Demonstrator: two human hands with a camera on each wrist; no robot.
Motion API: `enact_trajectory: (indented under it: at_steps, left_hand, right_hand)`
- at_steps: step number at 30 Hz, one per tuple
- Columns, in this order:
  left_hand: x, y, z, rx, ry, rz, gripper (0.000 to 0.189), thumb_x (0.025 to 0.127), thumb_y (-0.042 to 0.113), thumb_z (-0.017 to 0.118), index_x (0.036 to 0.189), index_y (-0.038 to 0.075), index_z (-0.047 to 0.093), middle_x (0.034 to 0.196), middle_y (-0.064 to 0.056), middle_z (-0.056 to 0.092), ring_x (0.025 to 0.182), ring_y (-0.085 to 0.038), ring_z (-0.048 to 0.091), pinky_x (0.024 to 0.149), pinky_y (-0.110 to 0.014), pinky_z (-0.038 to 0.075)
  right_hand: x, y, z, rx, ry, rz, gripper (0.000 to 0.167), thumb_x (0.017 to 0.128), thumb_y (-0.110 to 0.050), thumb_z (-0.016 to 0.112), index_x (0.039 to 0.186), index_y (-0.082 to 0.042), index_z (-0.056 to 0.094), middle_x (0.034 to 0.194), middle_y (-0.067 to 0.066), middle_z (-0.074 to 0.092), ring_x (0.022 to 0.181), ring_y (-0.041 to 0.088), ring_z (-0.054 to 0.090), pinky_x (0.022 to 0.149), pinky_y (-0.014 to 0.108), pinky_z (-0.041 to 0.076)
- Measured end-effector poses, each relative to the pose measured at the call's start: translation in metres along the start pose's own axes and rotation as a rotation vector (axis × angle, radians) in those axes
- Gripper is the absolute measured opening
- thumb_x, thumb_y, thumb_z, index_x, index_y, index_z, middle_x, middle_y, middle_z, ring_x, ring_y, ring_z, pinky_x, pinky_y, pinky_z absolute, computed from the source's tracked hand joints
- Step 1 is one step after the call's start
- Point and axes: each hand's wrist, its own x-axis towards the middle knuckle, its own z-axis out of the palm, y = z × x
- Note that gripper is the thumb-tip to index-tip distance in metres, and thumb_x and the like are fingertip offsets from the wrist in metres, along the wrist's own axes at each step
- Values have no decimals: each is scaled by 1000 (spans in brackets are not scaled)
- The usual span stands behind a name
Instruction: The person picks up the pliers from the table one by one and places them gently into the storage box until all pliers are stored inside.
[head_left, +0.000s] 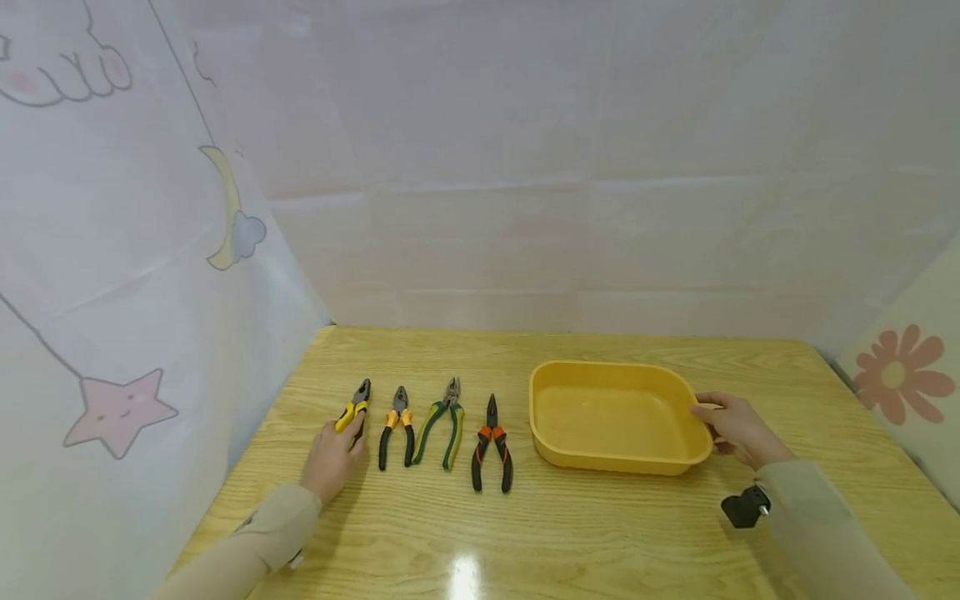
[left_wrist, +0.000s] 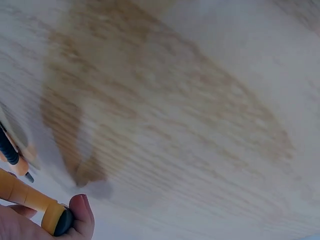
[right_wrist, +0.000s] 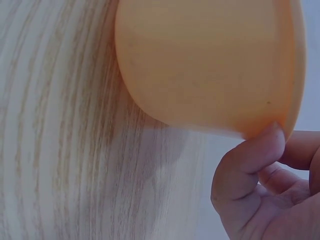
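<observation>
At the left end of a row of pliers, my left hand [head_left: 333, 458] grips the yellow-and-black combination pliers [head_left: 351, 416] by the handles, their dark jaws pointing away from me. In the left wrist view, thumb and fingers wrap a yellow handle [left_wrist: 25, 192] with a black end. My right hand [head_left: 738, 425] pinches the right rim of a yellow plastic tray [head_left: 615, 463]. The right wrist view shows the thumb [right_wrist: 265, 147] against the tray's wall [right_wrist: 210, 65], with fingers on the other side of the rim. Nothing lies inside the tray.
Right of my left hand lie orange-and-black pliers [head_left: 409, 442], green-and-yellow pliers [head_left: 455, 437] and orange-and-black needle-nose pliers [head_left: 507, 467], all with handles toward me. They rest on a wooden table [head_left: 570, 542]. A pale printed cloth [head_left: 480, 250] hangs behind it and at both sides.
</observation>
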Motion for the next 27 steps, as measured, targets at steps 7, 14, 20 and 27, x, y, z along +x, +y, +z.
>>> enact_trajectory:
  at_steps: [7, 14, 20, 27]
  left_hand:
    - [-5, 8, -9, -37, -5, 8, 47, 98, 10, 55, 142, -1, 46, 123, -42, 45, 104, -53, 51, 85, -62, 44]
    - [-10, 12, -14, -10, 57, 113, 44, 95, 6, 60, 137, -3, 52, 118, -43, 47, 100, -54, 52, 83, -63, 44]
    - [-14, 19, -15, -7, 76, 171, 44, 94, 6, 62, 137, -2, 53, 118, -42, 47, 100, -54, 52, 82, -62, 45]
    - [-16, 27, -17, -9, 55, 188, 45, 94, 6, 63, 137, -1, 53, 119, -39, 47, 98, -49, 53, 80, -59, 47]
  right_hand:
    - [0, 0, 0, -4, 0, -1, 57, 106, -19, 40, 145, 16, 18, 88, 5, 60, 70, 17, 56, 60, 30, 51]
    - [0, 0, -1, -12, 0, 3, 57, 106, -19, 40, 145, 16, 18, 89, 6, 60, 71, 17, 55, 61, 31, 51]
    - [-1, -1, -1, -10, -2, 0, 57, 106, -19, 40, 145, 16, 18, 89, 6, 60, 71, 17, 56, 60, 30, 51]
    - [-2, -1, -1, -1, -9, -6, 57, 106, -19, 40, 145, 16, 18, 88, 5, 61, 70, 16, 56, 59, 30, 51]
